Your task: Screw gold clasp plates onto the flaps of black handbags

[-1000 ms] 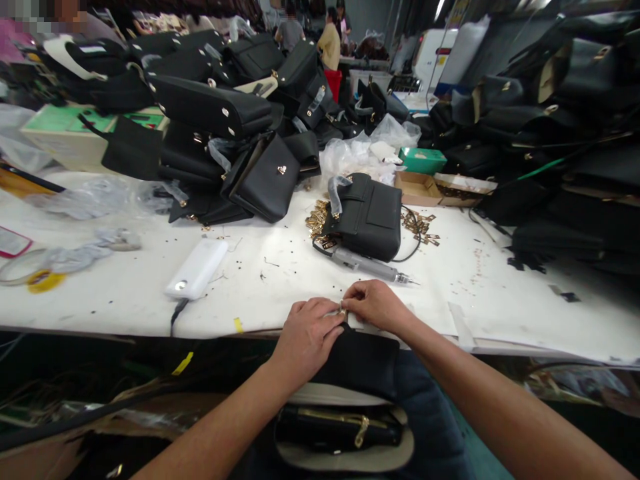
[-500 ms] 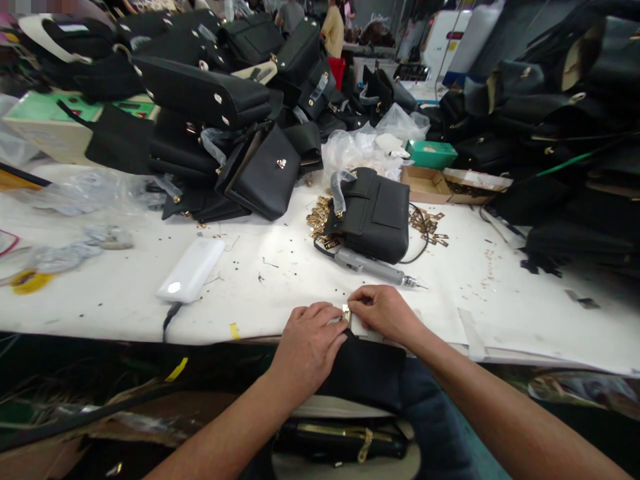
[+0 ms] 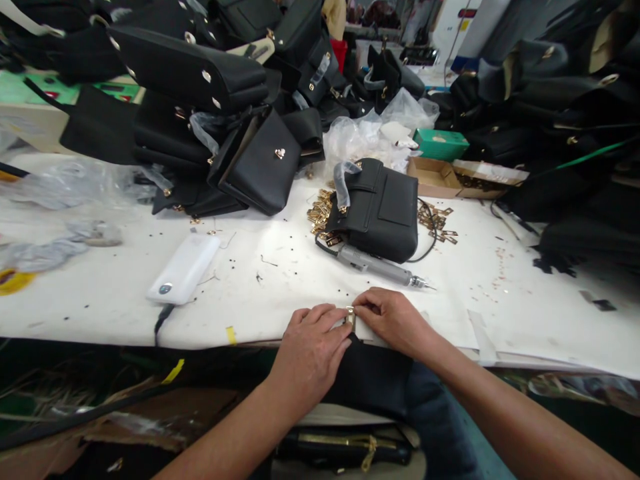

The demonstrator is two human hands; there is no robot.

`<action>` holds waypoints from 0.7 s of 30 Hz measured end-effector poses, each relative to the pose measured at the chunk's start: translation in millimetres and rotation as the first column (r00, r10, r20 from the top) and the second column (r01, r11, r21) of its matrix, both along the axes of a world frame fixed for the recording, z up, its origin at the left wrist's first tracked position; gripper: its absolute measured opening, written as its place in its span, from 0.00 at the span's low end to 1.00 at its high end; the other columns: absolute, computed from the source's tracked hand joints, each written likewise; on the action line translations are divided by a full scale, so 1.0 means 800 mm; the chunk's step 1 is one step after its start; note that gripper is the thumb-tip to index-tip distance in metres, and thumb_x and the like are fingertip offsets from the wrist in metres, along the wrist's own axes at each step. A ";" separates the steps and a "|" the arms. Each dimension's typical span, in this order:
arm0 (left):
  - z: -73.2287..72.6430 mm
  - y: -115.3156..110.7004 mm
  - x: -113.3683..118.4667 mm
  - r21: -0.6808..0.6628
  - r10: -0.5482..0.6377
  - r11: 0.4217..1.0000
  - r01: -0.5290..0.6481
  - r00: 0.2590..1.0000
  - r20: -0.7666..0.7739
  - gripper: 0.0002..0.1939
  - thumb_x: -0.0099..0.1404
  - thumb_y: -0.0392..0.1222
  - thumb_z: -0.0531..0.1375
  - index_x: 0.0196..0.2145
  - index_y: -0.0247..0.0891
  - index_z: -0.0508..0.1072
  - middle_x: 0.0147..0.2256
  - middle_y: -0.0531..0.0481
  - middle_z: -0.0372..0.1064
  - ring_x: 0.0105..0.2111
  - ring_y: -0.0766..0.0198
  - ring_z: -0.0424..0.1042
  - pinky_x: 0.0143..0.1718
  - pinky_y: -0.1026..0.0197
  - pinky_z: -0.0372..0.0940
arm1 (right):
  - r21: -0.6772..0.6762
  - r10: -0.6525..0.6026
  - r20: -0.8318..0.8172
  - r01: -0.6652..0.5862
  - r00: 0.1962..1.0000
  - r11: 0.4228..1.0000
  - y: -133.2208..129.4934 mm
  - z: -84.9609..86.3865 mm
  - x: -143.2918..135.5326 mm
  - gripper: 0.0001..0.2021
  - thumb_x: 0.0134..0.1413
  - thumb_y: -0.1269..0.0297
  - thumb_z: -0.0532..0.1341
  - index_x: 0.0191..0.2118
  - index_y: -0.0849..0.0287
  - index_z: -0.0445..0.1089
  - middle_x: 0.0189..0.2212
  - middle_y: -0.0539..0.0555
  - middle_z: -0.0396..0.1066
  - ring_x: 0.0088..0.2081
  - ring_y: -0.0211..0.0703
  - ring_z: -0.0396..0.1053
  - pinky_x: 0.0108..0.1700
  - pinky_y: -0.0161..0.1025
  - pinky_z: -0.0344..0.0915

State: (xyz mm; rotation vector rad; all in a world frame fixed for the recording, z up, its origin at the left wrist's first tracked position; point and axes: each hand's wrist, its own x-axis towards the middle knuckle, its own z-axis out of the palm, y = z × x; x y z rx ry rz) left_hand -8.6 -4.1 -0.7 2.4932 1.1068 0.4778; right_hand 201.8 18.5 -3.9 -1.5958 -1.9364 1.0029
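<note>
A black handbag (image 3: 373,373) lies over my lap at the table's front edge, its opening facing me with a gold zip (image 3: 345,440) inside. My left hand (image 3: 313,350) is closed on its far edge, fingertips against a small gold-coloured metal plate (image 3: 351,320). From the other side, my right hand (image 3: 393,319) pinches thumb and forefinger together at the plate's upper end; whatever is between those fingertips is too small to make out. Just beyond the hands lies a grey electric screwdriver (image 3: 377,268), its bit pointing right.
Another black handbag (image 3: 387,210) rests behind the screwdriver, between heaps of gold metal plates (image 3: 320,212). A white power bank (image 3: 185,268) with a cable lies left. Piled black bags (image 3: 200,73) stand behind, near an open cardboard box (image 3: 434,177) and a green box (image 3: 440,143).
The camera view has tipped down slightly, so the table things sit differently in the picture. Both hands keep their places at the metal plate, with only slight finger movement.
</note>
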 end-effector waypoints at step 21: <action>0.002 0.007 0.007 -0.021 0.023 1.000 -0.023 1.000 -0.009 0.16 0.71 0.40 0.61 0.55 0.45 0.72 0.51 0.50 0.77 0.53 0.55 0.69 0.49 0.48 0.62 | -0.067 -0.063 0.021 0.064 0.998 0.996 0.006 0.002 -0.001 0.07 0.57 0.71 0.62 0.33 0.58 0.78 0.30 0.50 0.76 0.32 0.40 0.70 0.35 0.35 0.59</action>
